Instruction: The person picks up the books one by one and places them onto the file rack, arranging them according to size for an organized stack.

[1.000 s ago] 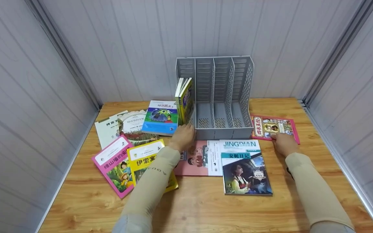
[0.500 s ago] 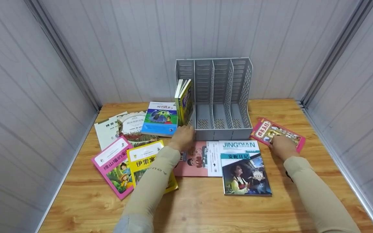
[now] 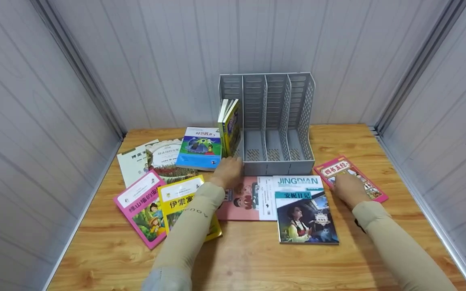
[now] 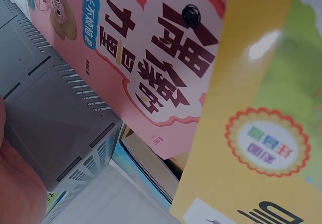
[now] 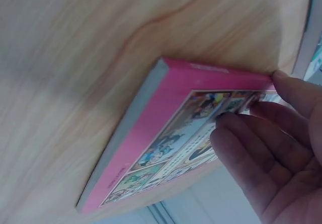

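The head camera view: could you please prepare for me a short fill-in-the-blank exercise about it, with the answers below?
1. The grey plastic rack is divided into ____ compartments.
2. The upright yellow book stands in the compartment on the far ____ side.
3. The person's right hand is at a pink rectangular book, which lies to the ____ of the rack.
4. The dark-pictured rectangular book has the Latin-letter word ____ at its top.

Missing words: four; left; right; JINGDIAN.

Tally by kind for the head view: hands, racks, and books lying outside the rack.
Hands: 2 (left hand, right hand)
Racks: 1 (grey rack)
Books outside it: 8 (pale green book, white-topped book, blue book, magenta-edged book, yellow book, pink book, JINGDIAN book, red-pink book)
Total: 11
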A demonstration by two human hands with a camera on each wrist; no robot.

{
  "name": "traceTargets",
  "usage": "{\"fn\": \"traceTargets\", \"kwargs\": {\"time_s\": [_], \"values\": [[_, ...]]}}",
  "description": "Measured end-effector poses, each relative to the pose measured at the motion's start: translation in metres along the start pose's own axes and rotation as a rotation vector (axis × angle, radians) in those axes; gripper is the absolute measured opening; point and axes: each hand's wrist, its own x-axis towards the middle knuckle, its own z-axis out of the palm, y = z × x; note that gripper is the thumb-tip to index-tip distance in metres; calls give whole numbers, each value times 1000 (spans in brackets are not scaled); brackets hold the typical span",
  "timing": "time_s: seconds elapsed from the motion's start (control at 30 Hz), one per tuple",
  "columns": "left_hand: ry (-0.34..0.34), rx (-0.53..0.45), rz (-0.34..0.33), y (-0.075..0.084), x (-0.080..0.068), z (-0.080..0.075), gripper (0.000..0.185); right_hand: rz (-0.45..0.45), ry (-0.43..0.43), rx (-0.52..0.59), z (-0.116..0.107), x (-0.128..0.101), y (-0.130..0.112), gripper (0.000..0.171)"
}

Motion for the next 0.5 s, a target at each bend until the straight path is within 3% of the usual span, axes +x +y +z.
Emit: {"fn": "traceTargets", "kwargs": {"time_s": [0.23, 0.4, 0.5], "values": [[-22, -19, -12, 0, 0, -1, 27, 76, -28, 143, -11, 1, 23, 29], [-22, -14, -15, 0, 0, -2, 28, 150, -22, 204, -15, 0, 50, 53], [-9, -15, -10, 0, -1, -2, 31, 199, -44, 229, -14, -2, 63, 53]]}}
